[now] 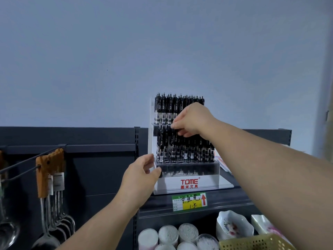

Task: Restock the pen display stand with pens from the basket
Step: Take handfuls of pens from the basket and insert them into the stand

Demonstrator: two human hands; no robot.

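Head view, nearest at the lower right: corner of the yellow basket [257,242], cotton-swab tubs [169,235] just left of it. Farther in, left hand [142,175] curled round the near-left corner of the clear pen display stand [187,183] on the dark shelf [230,199]. Beyond, right hand [191,121] pinching the top of a black pen [175,139] in the stand's middle tier, a full row of pens [167,109] on the far top tier.

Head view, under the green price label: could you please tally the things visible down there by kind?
Round cotton-swab tubs: 6
Floral dishes: 2
Yellow basket: 1
Total: 9
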